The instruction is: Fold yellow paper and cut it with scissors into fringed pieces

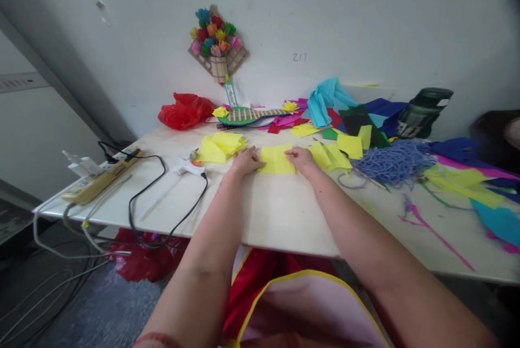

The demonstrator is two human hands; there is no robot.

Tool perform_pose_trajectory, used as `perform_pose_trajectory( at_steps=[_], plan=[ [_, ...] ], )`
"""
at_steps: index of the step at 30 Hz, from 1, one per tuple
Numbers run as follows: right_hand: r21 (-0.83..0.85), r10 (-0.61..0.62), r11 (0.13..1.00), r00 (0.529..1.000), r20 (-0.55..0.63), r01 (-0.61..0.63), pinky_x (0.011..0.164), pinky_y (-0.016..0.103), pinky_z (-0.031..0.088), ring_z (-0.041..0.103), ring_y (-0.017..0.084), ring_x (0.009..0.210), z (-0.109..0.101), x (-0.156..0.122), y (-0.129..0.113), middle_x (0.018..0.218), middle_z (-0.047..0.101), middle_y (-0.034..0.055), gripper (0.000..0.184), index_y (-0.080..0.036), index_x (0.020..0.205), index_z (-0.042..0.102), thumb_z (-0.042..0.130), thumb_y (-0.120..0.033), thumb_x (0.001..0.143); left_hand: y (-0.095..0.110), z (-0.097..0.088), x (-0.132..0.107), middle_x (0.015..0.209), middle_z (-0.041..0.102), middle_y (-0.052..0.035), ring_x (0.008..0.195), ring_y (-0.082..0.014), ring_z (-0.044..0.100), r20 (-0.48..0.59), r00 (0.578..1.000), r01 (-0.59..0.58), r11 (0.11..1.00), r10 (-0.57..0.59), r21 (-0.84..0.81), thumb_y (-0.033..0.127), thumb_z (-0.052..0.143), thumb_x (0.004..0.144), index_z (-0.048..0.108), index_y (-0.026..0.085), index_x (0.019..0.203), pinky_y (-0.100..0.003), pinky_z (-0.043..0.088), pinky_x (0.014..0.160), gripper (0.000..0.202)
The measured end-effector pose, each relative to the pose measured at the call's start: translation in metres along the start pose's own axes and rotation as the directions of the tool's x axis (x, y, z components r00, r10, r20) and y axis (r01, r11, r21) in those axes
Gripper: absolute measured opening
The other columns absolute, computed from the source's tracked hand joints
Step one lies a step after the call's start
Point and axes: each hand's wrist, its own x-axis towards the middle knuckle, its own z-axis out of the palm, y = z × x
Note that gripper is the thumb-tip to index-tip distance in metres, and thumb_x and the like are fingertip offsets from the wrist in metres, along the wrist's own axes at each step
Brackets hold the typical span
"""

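Note:
A rectangular sheet of yellow crepe paper [278,159] with a crease down its middle lies on the white table between my hands. My left hand [246,162] has its fingers closed at the left edge of the sheet. At the upper right edge, my right hand [303,160] pinches the same sheet between thumb and fingers. Beside my left hand is a loose pile of yellow crepe paper [220,146]. More yellow pieces [331,156] lie just right of my right hand.
A glue gun [187,167] with its black cord and a power strip [99,177] occupy the left side. Tangled purple-blue string [394,163], a dark bottle [424,112] and coloured paper scraps spread over the right. A red plastic bag [184,111] sits by the wall.

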Motion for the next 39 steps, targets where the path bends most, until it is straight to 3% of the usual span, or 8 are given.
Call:
perform_pose_trajectory(
  at_steps=[16,39],
  plan=[
    [-0.109,-0.022,0.994,0.999,0.028,0.025,0.067,0.025,0.047,0.055,0.011,0.064,-0.0013,-0.0003,-0.0022,0.075,0.062,0.0015,0.030,-0.015,0.088,0.068,0.055,-0.010,0.062,-0.0017,0.0014,0.0014,0.133,0.040,0.0022,0.121,-0.0239,0.034,0.005,1.000,0.002,1.000,-0.002,0.026,0.040,0.059,0.066,0.062,0.021,0.066,-0.035,0.031,0.096,0.019],
    [-0.305,-0.129,0.944,0.992,0.013,0.127,0.081,0.028,0.045,0.058,0.015,0.082,0.0019,-0.0006,-0.0036,0.087,0.062,0.0036,0.026,-0.017,0.079,0.068,0.053,-0.007,0.061,-0.0017,0.0024,0.0015,0.133,0.039,0.0007,0.122,-0.0242,0.032,0.008,1.000,-0.004,0.997,0.003,0.080,0.043,0.056,0.067,0.063,0.022,0.072,-0.040,0.026,0.098,0.022]
  ],
)
